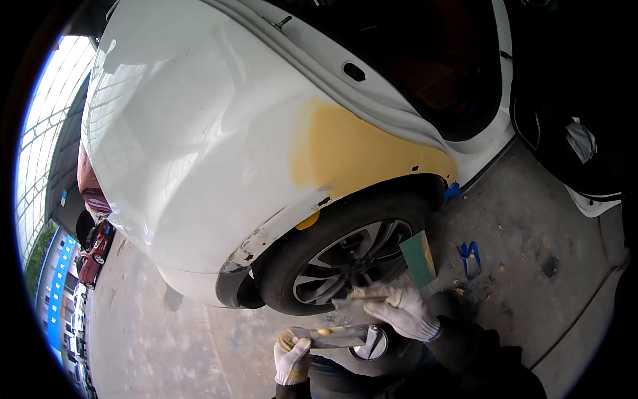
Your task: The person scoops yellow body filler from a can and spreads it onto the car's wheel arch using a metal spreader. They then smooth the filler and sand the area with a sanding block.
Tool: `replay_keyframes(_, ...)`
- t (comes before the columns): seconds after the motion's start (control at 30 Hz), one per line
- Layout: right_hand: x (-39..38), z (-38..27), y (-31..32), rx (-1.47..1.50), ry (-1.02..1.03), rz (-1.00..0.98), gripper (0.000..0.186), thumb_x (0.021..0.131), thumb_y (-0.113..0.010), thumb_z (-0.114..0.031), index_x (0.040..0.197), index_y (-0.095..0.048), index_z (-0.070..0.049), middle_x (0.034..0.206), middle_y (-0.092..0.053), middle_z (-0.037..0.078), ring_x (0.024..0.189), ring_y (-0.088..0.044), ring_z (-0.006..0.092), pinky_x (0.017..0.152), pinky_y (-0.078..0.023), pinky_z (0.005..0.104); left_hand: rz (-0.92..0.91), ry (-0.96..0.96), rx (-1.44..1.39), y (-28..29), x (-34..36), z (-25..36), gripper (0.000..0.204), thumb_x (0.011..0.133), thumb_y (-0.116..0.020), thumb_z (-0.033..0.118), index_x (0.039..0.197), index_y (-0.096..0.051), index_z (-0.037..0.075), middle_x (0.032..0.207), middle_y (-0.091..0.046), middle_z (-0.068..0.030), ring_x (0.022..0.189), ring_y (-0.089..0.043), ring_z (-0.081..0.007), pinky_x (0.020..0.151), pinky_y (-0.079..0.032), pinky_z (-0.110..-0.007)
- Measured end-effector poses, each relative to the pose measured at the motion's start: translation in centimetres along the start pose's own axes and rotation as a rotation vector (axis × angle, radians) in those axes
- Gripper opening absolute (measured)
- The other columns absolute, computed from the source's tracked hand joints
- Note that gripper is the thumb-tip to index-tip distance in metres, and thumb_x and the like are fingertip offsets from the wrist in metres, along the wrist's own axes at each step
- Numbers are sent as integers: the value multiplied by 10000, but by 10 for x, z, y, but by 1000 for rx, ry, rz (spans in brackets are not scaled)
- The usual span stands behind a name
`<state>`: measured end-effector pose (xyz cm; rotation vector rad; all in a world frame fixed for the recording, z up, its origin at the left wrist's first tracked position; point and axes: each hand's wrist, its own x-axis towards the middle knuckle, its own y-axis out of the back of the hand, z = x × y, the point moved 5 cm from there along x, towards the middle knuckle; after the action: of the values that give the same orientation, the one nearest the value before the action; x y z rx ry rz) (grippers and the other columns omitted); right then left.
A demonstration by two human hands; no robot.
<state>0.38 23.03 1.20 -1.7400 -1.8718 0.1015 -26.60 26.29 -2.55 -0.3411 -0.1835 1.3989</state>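
Note:
My left hand point(291, 362), in a white knit glove, is closed on one end of a long flat grey plate point(342, 338) held level. A small dab of tan putty point(324, 331) sits on the plate. Up and to the right, my right hand point(407, 314), gloved too, grips a flat putty knife point(355, 303), somewhat blurred, its blade pointing left. Below the knife, partly behind the plate, stands an open round can point(377, 346). In front of both hands is a white car's rear panel point(219, 146), with a large tan filler patch point(362, 149) above the wheel arch.
The car's wheel point(352, 263) is just beyond my hands, and a green sheet point(419, 259) leans by it. A blue looped tool point(470, 259) lies on the concrete floor point(525, 266). An open car door point(578, 146) is at the right. Parked cars point(96, 253) stand far left.

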Motion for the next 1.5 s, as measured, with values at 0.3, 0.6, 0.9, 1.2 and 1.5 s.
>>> replay_keyframes(0.3,-33,-17,93,-157,-457,220,236,955,-644,-221,980,-676,12,895,-687,27,831,-626,92,744,-492,239,-20,-186,-132,-42,19,39,327,907,-689,223,1118,-572,3,1086,-660,-171,985,-656,-288,886,-538,-424)
replay_keyframes(0.6,27,-122,206,-50,-241,469,198,1035,-494,-140,1064,-643,-13,945,-644,21,865,-607,79,790,-504,248,-28,50,-190,-78,18,12,299,851,-738,136,1068,-581,3,991,-686,-218,817,-675,-275,778,-561,-373)
replay_keyframes(0.9,73,-127,244,-176,-411,409,251,998,-509,-87,1176,-631,41,1070,-676,124,1006,-644,210,895,-514,294,83,139,-293,-102,21,-14,322,849,-728,106,1117,-552,78,931,-683,-197,819,-690,-362,754,-592,-504)
replay_keyframes(1.2,87,-140,225,-151,-373,343,255,1006,-522,-115,1115,-671,60,1031,-697,125,969,-663,195,883,-520,285,84,194,-364,-107,26,-26,317,852,-719,69,1134,-574,91,931,-677,-196,863,-683,-366,793,-580,-518)
replay_keyframes(1.5,72,-140,244,199,-485,506,213,990,-570,-143,1082,-678,15,1039,-682,66,964,-653,131,857,-522,258,33,156,-389,-108,25,-26,307,847,-725,72,1123,-593,98,921,-665,-157,847,-646,-303,805,-541,-492)
